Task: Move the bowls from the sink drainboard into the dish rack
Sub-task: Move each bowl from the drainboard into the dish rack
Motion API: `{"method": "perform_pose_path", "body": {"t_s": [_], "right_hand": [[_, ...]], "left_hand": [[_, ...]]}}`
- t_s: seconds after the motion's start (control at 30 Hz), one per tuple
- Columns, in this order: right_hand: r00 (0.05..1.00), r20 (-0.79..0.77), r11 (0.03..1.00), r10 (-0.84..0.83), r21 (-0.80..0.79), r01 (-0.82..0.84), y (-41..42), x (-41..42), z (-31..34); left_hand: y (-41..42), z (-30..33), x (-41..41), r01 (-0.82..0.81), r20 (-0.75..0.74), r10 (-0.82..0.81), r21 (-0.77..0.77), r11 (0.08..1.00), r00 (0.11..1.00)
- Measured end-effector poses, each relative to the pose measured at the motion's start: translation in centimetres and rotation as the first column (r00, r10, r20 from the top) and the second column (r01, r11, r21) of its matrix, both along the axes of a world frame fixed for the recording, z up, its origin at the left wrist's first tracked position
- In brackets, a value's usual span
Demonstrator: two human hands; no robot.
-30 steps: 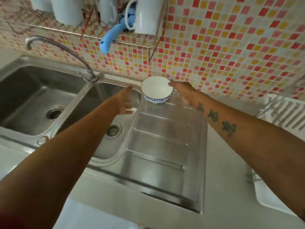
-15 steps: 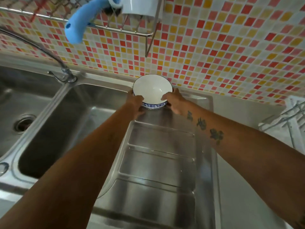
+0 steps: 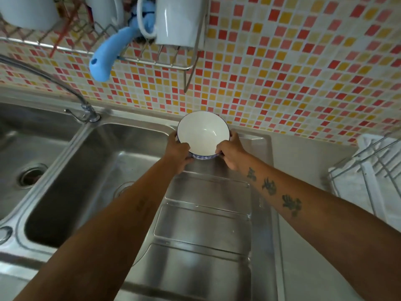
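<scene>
At twelve o'clock on ribbed steel drainboard (image 3: 204, 227): round white ceramic bowl, blue-patterned outside (image 3: 202, 132), upright, clasped by left hand (image 3: 179, 152) at nine, right hand (image 3: 231, 152) at three. Wire dish rack (image 3: 368, 170) at three o'clock.

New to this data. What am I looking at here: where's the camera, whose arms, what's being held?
There is no robot here. A person wears one wide-angle camera on the head, looking forward and down, so the two bare arms reaching in from the bottom are the person's own. The left hand and right hand grip opposite sides of a white bowl with a blue patterned outside. It sits at the far end of the steel drainboard, beside the sink basin. The wire dish rack, where the bowl should go, is at the right edge. White mugs hang on a wall rack above.
</scene>
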State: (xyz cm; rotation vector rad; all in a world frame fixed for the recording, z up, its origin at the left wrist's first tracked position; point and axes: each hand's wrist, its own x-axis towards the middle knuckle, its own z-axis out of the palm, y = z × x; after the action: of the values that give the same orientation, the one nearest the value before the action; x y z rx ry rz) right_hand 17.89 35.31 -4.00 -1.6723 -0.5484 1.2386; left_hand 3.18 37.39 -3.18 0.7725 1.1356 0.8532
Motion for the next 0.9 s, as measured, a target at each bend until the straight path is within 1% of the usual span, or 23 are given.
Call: {"method": "perform_pose_path", "body": {"t_s": [0.1,0.17,0.2,0.3,0.33,0.4,0.47,0.53,0.57,0.6,0.67,0.73,0.8,0.9], "right_hand": [[0.997,0.006,0.997,-0.074,-0.034,0.074,-3.0,0.7,2.2],[0.993,0.019,0.993,-0.119,-0.015,0.119,-4.8,1.7,4.3],[0.990,0.033,0.990,-0.138,0.021,0.137,-5.6,2.4,5.8],[0.973,0.112,0.972,-0.203,0.145,0.186,-8.5,4.5,11.6],[0.967,0.134,0.962,-0.216,0.198,0.187,-9.6,5.2,13.9],[0.956,0.182,0.935,-0.229,0.314,0.164,-12.0,6.0,18.7],[0.932,0.261,0.891,-0.251,0.439,0.116,-14.8,6.5,22.9],[0.904,0.311,0.826,-0.292,0.558,0.075,-17.9,6.3,27.1],[0.892,0.328,0.791,-0.312,0.610,0.053,-19.5,6.2,29.0],[0.874,0.352,0.760,-0.333,0.649,0.028,-21.1,6.0,30.8],[0.837,0.406,0.724,-0.367,0.689,-0.016,-23.8,6.1,33.2],[0.811,0.453,0.706,-0.369,0.704,-0.072,-26.2,6.3,34.4],[0.795,0.480,0.692,-0.371,0.714,-0.108,-28.4,6.9,34.8],[0.783,0.464,0.677,-0.414,0.732,-0.076,-30.9,8.5,35.1]], "left_hand": [[-2.7,2.3,0.9,0.032,0.004,-0.032,-0.001,0.999,0.999],[-4.1,4.2,1.6,0.094,0.025,-0.097,0.075,0.993,0.995],[-4.6,5.5,2.1,0.120,0.032,-0.125,0.123,0.985,0.992],[-6.0,10.3,4.1,0.144,0.023,-0.151,0.198,0.970,0.988],[-6.9,12.5,4.7,0.147,0.057,-0.163,0.210,0.966,0.985],[-9.0,17.0,5.6,0.160,0.191,-0.200,0.206,0.965,0.961],[-11.4,21.1,6.2,0.221,0.346,-0.263,0.157,0.963,0.901],[-12.9,23.9,6.5,0.256,0.494,-0.261,0.079,0.963,0.829],[-13.7,25.2,6.6,0.289,0.557,-0.262,0.039,0.956,0.789],[-14.5,26.4,6.6,0.346,0.598,-0.296,0.034,0.938,0.745],[-16.6,28.5,6.9,0.498,0.604,-0.470,0.137,0.856,0.643],[-18.6,29.7,7.6,0.603,0.581,-0.605,0.231,0.764,0.544],[-20.6,30.5,8.3,0.653,0.587,-0.645,0.243,0.717,0.490],[-22.9,31.5,9.6,0.693,0.598,-0.676,0.261,0.672,0.430]]}}
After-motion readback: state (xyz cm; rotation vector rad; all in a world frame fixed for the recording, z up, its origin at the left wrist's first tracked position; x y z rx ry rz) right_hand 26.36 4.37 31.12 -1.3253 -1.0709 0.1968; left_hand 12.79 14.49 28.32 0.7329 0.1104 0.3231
